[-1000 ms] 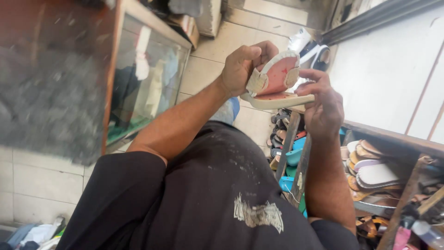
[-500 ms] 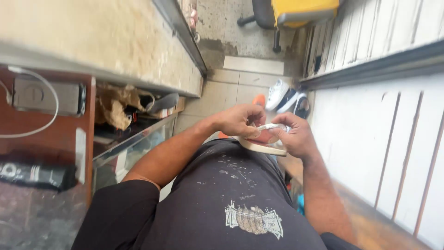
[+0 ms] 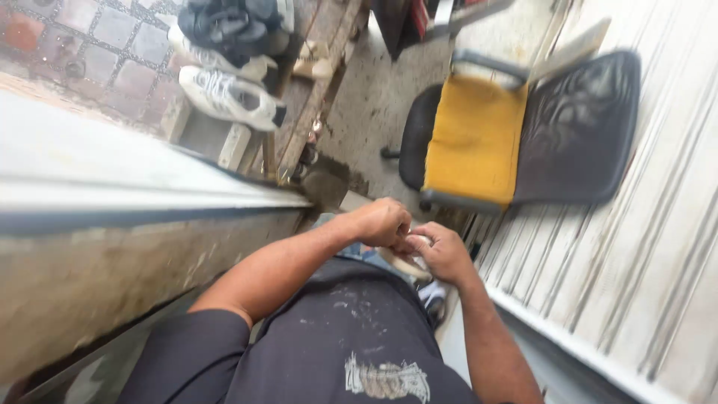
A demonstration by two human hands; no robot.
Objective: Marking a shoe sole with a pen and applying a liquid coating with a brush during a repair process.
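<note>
Two hands meet: left hand (image 3: 383, 222) and right hand (image 3: 443, 252) both grip one pale shoe (image 3: 407, 263), between bench (image 3: 142, 247) and shutter wall (image 3: 598, 284); one chair (image 3: 479, 138) ahead.

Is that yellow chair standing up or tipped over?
Upright, it seems. The chair shows its yellow seat facing up toward the camera, with the black backrest behind it against the ribbed wall.

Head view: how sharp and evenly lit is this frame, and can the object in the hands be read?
Head view: daylight, fairly even, no hard glare; motion blur smears the corrugated shutter and counter edge. Left hand and right hand are moderately sharp, yet the pale shoe sole between them is mostly hidden. The yellow-and-black chair looks stretched by wide-angle tilt.
</note>
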